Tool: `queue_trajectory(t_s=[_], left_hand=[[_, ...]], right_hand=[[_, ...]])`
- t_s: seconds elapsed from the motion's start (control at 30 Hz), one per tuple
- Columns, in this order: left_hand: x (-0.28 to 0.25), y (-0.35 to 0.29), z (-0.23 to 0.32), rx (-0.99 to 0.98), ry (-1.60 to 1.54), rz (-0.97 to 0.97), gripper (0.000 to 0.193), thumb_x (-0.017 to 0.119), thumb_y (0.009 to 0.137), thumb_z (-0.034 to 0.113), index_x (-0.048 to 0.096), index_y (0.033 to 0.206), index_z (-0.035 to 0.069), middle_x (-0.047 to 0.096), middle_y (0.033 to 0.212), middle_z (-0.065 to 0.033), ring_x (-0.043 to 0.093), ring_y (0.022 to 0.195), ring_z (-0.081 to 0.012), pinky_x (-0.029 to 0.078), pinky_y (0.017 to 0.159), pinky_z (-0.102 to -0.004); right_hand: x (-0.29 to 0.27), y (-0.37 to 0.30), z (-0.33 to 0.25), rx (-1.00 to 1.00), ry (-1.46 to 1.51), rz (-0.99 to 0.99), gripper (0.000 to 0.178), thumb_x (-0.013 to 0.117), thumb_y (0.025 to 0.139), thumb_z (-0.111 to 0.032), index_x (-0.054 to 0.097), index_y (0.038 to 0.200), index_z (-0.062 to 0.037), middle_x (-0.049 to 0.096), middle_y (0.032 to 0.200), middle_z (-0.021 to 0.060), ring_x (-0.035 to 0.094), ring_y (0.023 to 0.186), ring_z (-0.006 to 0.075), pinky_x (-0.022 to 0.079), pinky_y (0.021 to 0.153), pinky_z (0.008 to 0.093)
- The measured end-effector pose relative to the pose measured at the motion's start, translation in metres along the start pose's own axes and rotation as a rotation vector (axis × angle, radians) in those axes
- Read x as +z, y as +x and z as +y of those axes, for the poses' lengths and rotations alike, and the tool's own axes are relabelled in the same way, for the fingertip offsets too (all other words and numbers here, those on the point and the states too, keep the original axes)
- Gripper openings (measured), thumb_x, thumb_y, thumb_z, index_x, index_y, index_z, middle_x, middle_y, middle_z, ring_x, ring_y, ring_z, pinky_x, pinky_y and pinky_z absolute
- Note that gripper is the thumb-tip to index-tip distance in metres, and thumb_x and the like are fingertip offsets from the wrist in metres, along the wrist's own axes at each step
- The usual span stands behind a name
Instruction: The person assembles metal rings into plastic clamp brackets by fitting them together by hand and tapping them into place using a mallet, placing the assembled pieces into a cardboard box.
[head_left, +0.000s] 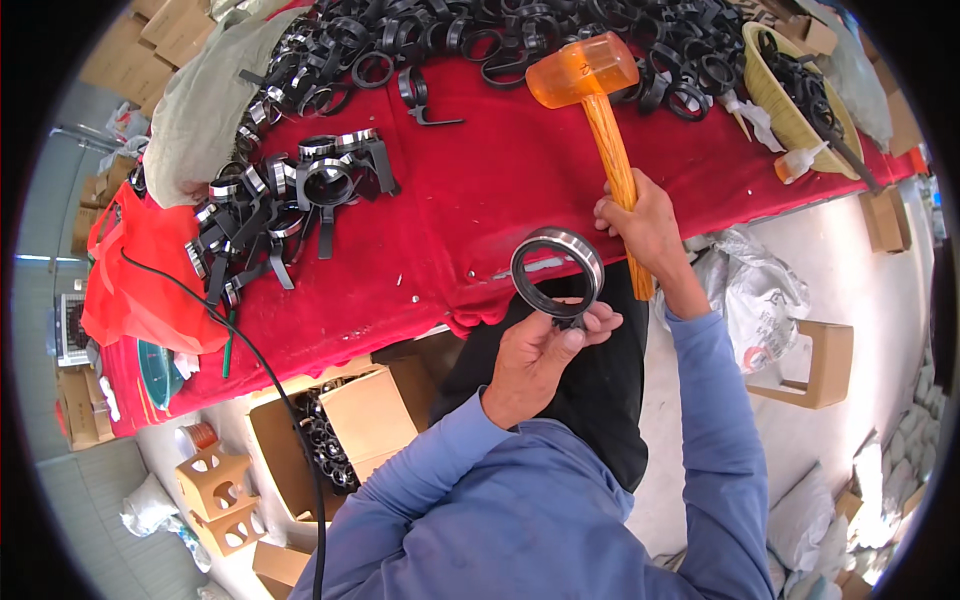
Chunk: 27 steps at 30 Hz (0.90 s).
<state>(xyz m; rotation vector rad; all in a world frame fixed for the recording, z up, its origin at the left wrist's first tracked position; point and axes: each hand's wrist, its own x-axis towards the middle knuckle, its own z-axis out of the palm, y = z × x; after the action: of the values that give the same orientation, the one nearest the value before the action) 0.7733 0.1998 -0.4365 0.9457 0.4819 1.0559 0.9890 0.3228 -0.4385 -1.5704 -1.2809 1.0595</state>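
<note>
My left hand (535, 362) is closed around the lower edge of a black ring with a shiny silver band (592, 262), held up just in front of the table's near edge. To the right, my right hand (648, 225) grips the wooden handle of a mallet (582, 72). Its translucent orange head points away from me, above the red cloth, apart from the ring. Several black rings with silver bands and flat tabs (328, 182) sit in a cluster on the left part of the table. One tabbed ring (412, 88) lies alone farther back.
A red cloth (440, 220) covers the table. Black rings (430, 35) are heaped along its far side. A yellow basket (765, 90) stands at the far right. A black cable (275, 385) runs down past an orange-red bag (150, 280); an open carton (372, 420) stands below.
</note>
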Motion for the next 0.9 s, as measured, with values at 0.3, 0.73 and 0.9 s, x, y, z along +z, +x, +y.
queue_trajectory(t_s=[0.3, 0.73, 0.9], left_hand=[[-0.002, 0.0, 0.004, -0.085, -0.11, 0.016, 0.029, 0.056, 0.113, 0.024, 0.061, 0.124, -0.003, 0.062, 0.137, -0.0198, 0.065, 0.131, -0.0386, 0.056, 0.111, -0.0508], [-0.006, 0.012, 0.002, -0.006, 0.162, 0.024, 0.034, 0.059, 0.109, 0.005, 0.056, 0.141, -0.006, 0.067, 0.126, -0.0134, 0.067, 0.129, -0.0277, 0.052, 0.11, -0.0358], [-0.001, 0.013, 0.004, -0.017, 0.104, 0.001, 0.032, 0.059, 0.11, 0.008, 0.057, 0.138, -0.005, 0.066, 0.131, -0.0156, 0.067, 0.129, -0.0295, 0.054, 0.11, -0.0389]], right_hand=[[-0.001, -0.001, 0.0, 0.01, 0.002, 0.021, 0.023, 0.072, 0.09, -0.009, 0.061, 0.107, 0.0026, 0.071, 0.085, 0.0095, 0.075, 0.073, 0.0168, 0.059, 0.065, 0.0314], [0.0, -0.001, 0.0, -0.006, -0.028, 0.031, 0.023, 0.072, 0.09, -0.012, 0.06, 0.104, 0.002, 0.073, 0.083, 0.0119, 0.076, 0.073, 0.0195, 0.059, 0.071, 0.0346], [-0.001, 0.001, 0.0, 0.005, -0.055, 0.035, 0.023, 0.072, 0.09, -0.013, 0.06, 0.102, 0.0018, 0.073, 0.079, 0.0125, 0.076, 0.073, 0.0209, 0.058, 0.071, 0.0356]])
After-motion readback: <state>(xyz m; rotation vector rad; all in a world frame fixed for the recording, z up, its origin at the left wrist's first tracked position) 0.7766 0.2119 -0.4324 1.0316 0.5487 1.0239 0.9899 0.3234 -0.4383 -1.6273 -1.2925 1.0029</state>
